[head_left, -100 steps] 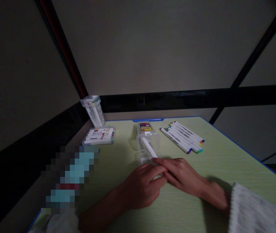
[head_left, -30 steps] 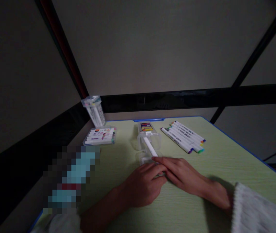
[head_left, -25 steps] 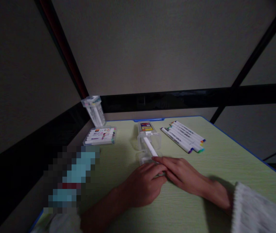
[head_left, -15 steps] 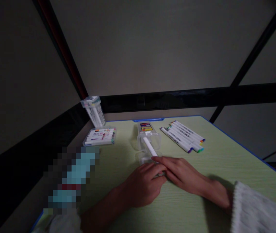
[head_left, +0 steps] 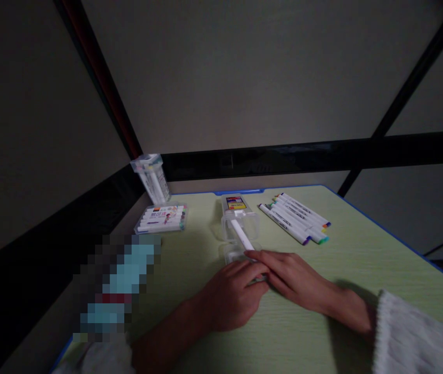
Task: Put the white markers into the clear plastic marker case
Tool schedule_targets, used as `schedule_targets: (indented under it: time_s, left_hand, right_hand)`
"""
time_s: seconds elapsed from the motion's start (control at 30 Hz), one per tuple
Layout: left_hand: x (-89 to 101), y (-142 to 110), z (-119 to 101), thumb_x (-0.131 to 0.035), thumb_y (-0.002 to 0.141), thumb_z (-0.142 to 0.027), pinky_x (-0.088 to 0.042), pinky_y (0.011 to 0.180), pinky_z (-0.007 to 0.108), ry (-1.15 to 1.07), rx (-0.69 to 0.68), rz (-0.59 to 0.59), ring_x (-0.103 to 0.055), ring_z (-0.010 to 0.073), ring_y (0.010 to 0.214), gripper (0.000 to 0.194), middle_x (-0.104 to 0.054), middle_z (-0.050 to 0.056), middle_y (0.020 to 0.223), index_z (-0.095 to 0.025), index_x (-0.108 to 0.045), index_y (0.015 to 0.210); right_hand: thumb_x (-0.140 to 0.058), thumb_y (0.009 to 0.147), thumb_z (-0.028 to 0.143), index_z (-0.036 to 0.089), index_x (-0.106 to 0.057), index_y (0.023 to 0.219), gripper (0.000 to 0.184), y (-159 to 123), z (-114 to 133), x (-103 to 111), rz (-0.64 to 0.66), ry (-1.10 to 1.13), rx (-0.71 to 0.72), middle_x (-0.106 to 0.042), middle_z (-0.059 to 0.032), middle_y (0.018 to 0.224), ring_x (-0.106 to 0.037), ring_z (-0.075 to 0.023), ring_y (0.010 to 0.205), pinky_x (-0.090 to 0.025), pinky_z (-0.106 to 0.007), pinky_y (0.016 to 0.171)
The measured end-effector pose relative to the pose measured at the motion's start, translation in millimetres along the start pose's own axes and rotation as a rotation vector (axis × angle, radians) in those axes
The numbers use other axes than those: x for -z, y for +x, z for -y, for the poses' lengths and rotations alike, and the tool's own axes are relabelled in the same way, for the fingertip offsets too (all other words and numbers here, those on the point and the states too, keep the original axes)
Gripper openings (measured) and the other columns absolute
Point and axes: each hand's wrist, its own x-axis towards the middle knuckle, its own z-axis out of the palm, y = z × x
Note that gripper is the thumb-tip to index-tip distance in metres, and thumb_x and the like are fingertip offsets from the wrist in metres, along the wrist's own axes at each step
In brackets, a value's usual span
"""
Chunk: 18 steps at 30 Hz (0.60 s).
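Note:
A white marker slants up and away from my right hand, whose fingers are closed on its near end. It points over a clear plastic box, which lies low under both hands. My left hand is curled at the near end of this box, a bit of its edge showing between thumb and forefinger. The fingertips of both hands meet, so the marker's lower end is hidden. Just beyond stands another clear plastic part with a yellow and blue label.
Several white markers with coloured ends lie in a bundle at the right. A flat case of markers and an upright clear container stand at the left by the wall. A blurred turquoise patch lies at the left edge of the table.
Almost nothing differs. The whole view has shifted very slightly, while both hands and the marker keep their places.

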Motion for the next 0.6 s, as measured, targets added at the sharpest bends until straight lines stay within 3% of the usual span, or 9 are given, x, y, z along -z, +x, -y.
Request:
schedule_targets:
  time_s: [0.6]
  left_hand:
    - [0.4,1.5,0.3,-0.040,0.080,-0.008,-0.048,0.080,0.028,-0.005,-0.014,-0.071,-0.056,0.0176,0.087,0.019,-0.060,0.008,0.098,-0.013,-0.058,0.076]
  right_hand:
    - [-0.036,0.087,0.014,0.015,-0.039,0.124,0.037,0.7,2.3,0.8,0.021,0.008,-0.023,-0.061,-0.0113,0.106,-0.060,-0.0213,0.094,-0.050,-0.037,0.078]
